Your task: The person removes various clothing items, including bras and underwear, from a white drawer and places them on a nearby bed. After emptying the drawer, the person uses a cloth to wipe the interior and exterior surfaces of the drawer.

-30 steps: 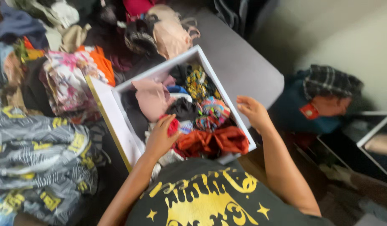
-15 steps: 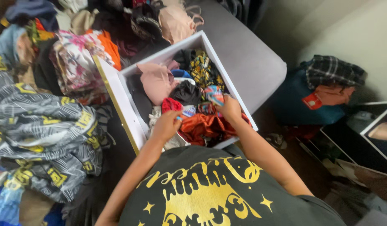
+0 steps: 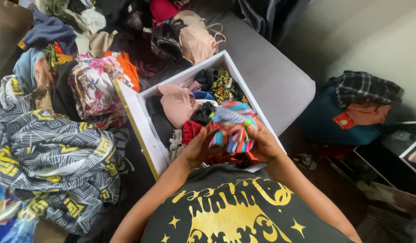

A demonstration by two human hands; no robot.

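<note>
White drawer (image 3: 145, 121) on clothes-strewn grey bed (image 3: 271, 76); left hand (image 3: 200, 148), right hand (image 3: 264, 145) clamped on striped multicoloured garment (image 3: 230, 128) above near edge.

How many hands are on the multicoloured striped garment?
2: left hand grips its left side, right hand its right, above the white drawer. The fingers are partly hidden.

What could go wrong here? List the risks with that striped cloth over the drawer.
The left hand and right hand hold the multicoloured striped cloth bunched, so a loose end may slip. The white drawer looks packed, so garments could spill over its wall. It sits on a grey cushion amid heaped clothes and might tip.
</note>
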